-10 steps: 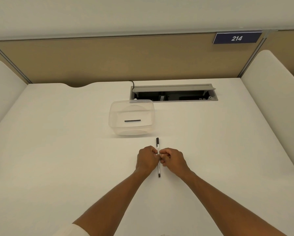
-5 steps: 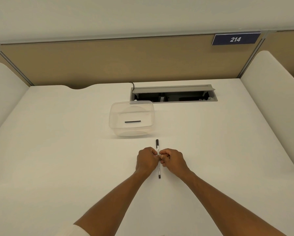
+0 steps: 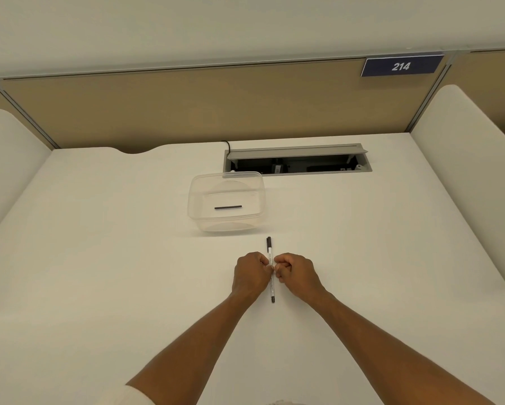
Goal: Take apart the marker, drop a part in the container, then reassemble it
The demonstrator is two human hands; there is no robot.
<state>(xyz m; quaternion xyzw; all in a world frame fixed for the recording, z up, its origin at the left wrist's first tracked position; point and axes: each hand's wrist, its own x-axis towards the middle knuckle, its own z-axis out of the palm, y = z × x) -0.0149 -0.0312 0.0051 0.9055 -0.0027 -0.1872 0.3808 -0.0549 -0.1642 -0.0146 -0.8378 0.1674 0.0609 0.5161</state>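
white tabletop inside a partitioned desk bay, tan back panel with a "214" sign, open cable tray at the rear; clear container sits just in front of the tray, a short black part lying crosswise in it. marker lies just short of the container, long axis running away from the person, black ends showing beyond the knuckles. left hand and right hand pinch its middle from either side, fingers curled, equally near.
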